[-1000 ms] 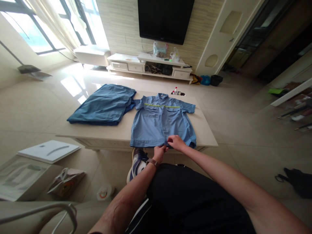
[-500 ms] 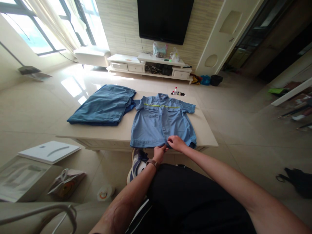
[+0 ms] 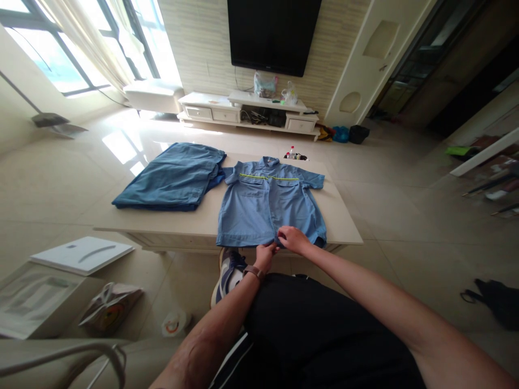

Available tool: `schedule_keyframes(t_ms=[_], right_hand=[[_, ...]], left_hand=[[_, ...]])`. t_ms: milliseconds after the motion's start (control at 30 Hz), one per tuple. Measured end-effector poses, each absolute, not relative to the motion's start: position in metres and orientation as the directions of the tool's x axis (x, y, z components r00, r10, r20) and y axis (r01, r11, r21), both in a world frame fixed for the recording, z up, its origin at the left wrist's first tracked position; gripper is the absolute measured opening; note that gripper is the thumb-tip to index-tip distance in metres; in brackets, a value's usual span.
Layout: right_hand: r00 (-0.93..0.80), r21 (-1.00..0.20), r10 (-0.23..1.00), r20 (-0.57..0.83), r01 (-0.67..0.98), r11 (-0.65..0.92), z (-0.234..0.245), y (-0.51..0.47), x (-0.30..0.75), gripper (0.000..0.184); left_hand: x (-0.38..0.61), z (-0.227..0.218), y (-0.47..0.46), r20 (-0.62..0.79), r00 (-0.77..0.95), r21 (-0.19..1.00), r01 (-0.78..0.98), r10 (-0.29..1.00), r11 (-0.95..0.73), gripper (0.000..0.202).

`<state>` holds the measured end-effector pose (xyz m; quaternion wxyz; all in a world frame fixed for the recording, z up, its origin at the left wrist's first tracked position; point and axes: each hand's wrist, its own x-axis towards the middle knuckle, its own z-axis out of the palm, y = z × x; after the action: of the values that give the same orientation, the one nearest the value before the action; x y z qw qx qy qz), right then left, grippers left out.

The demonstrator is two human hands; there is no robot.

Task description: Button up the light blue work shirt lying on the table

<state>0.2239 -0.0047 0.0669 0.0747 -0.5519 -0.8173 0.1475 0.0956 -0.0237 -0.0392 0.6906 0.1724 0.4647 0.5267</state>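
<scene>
A light blue short-sleeved work shirt (image 3: 251, 210) lies front up on the cream table (image 3: 340, 216), its collar away from me and a yellow stripe across the chest. At the middle of its bottom hem, my left hand (image 3: 265, 256) pinches the edge of the cloth from below. My right hand (image 3: 292, 239) is just to the right and slightly above, fingers closed on the hem by the front placket. The fingertips partly hide the cloth there. To the left of the shirt rests a folded stack of darker blue garments (image 3: 170, 178).
Beyond the table stands a white TV cabinet (image 3: 223, 114) with plastic bags on top. A small bottle (image 3: 292, 151) shows past the table's far edge. On the floor at left are a white-lidded box (image 3: 81, 254) and a bag (image 3: 109, 308). My shoe (image 3: 227, 275) is by the table's front.
Almost nothing differs. Both hands stay at the shirt's hem, with only a very slight shift of the right fingers; the view has tilted a little.
</scene>
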Motion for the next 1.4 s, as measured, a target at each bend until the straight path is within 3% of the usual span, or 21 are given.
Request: schedule_keyframes(t_ms=[700, 1400], right_hand=[[-0.414, -0.184, 0.904, -0.104, 0.902, 0.392, 0.077, -0.01, 0.223, 0.019], [-0.39, -0.162, 0.906, -0.163, 0.917, 0.366, 0.082, -0.008, 0.219, 0.016]], left_hand=[[0.096, -0.04, -0.023, -0.456, 0.004, 0.731, -0.569, 0.89, 0.377, 0.026], [0.094, -0.041, -0.023, -0.458, 0.018, 0.712, -0.591, 0.889, 0.379, 0.02]])
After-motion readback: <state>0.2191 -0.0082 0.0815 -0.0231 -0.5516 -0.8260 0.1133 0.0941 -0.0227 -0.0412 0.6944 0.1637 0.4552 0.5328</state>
